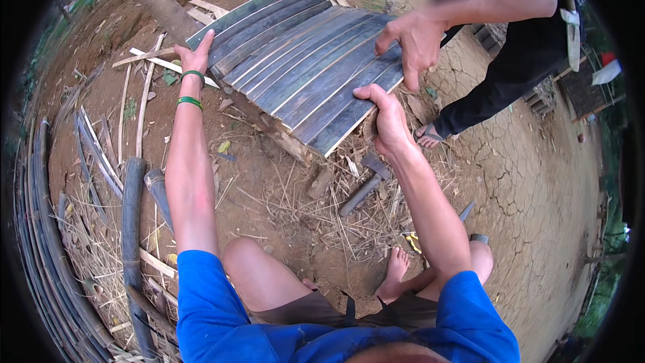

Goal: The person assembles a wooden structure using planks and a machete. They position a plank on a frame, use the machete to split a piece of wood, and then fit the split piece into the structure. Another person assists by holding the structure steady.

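Observation:
A panel of dark bamboo slats [302,60], laid side by side with pale edges, is held up in front of me at a tilt. My left hand [195,56] grips its left end, thumb on the upper face and fingers hidden at the edge. At its near right edge my right hand [388,115] has the thumb pressed on top, the fingers hidden underneath. Another person's hand [418,42] touches the right edge, close to my right hand. Below the panel a hammer [366,185] lies on the ground among straw and chips.
Long bamboo poles [47,228] lie along the left, with a thick bamboo piece [132,242] nearer me. Split strips [144,94] are scattered beyond my left arm. A co-worker's leg [480,87] stands at the right. A yellow-and-black handle [412,242] lies by my foot.

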